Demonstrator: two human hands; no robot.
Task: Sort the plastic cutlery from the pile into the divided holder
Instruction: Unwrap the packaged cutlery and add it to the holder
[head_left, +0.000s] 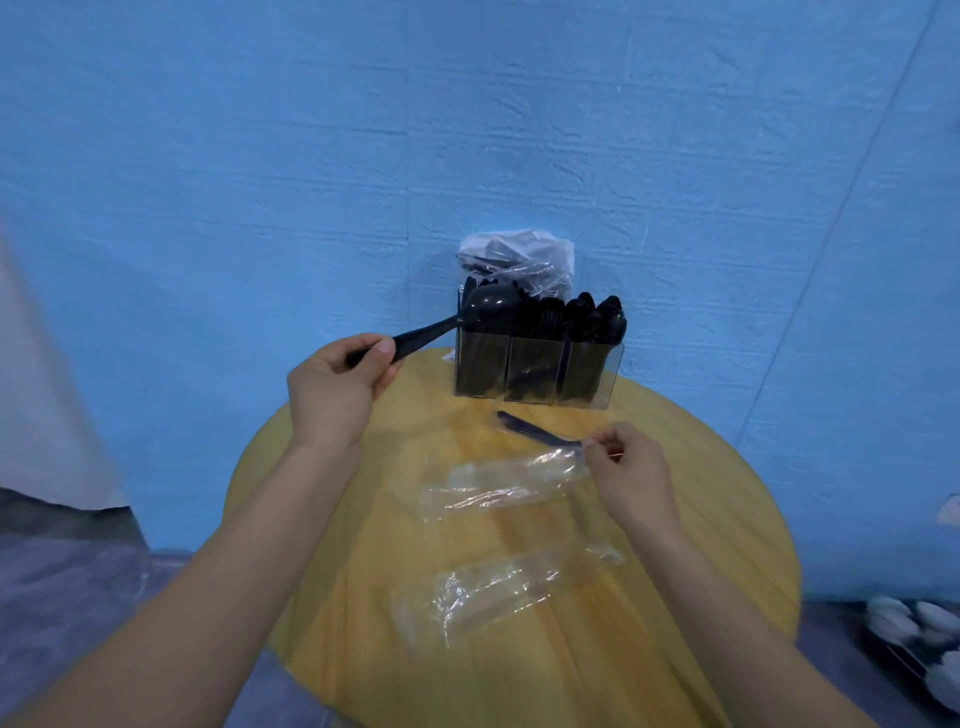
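Head view. No brand, label or writing is legible on any item.

The surface is a round yellow wooden table (675, 545), its near edge cut off by the frame. Behind it hangs a creased blue sheet (311, 156). A grey floor shows at both lower corners.

The holder (535, 371), clear with three compartments, stands at the table's far edge and holds black cutlery, handles down. What type fills each compartment is hard to make out. A bag (517, 257) of further dark cutlery sits just behind the holder.

The left hand (335, 387) grips the handle of a black spoon (485, 306), whose bowl is at the top of the holder's left compartment; whether it touches the contents cannot be told.

The right hand (631, 470), nearer than the holder, pinches the handle end of a fork (535, 431) lying in a clear sleeve on the table just in front of the holder.

Clear wrappers (493, 540) lie well in front of the holder, apparently empty.

White objects (924, 639) far right of the holder are blurred and cut off.
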